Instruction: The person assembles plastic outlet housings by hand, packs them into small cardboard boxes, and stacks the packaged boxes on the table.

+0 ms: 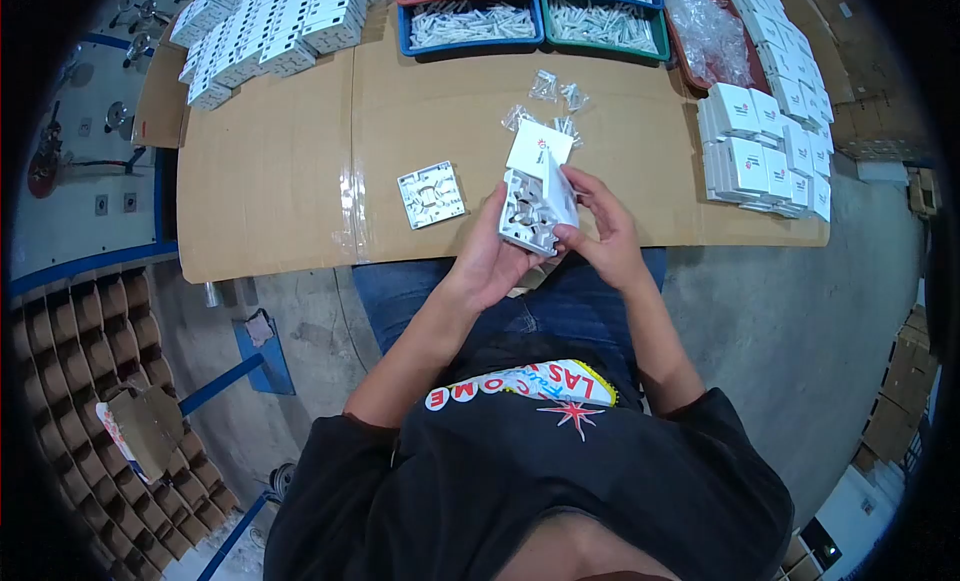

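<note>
A white square plastic housing [526, 213] with moulded inner parts showing rests in my left hand [484, 253], whose fingers curl under it. My right hand [606, 229] grips a smooth white cover [559, 195], tilted against the housing's right side. Just beyond them lies a white square piece [538, 144] with a small red mark, partly hidden by what I hold. To the left, another open white housing [432, 195] lies flat on the cardboard. Small clear bags of white parts [573, 98] are scattered past my hands.
Cardboard covers the table [270, 181]. At its back stand a blue tray [404, 33] and a green tray [664, 43] of white parts. A red bin [684, 63] holds clear plastic bags. White units are stacked at right [765, 151] and far left [280, 31].
</note>
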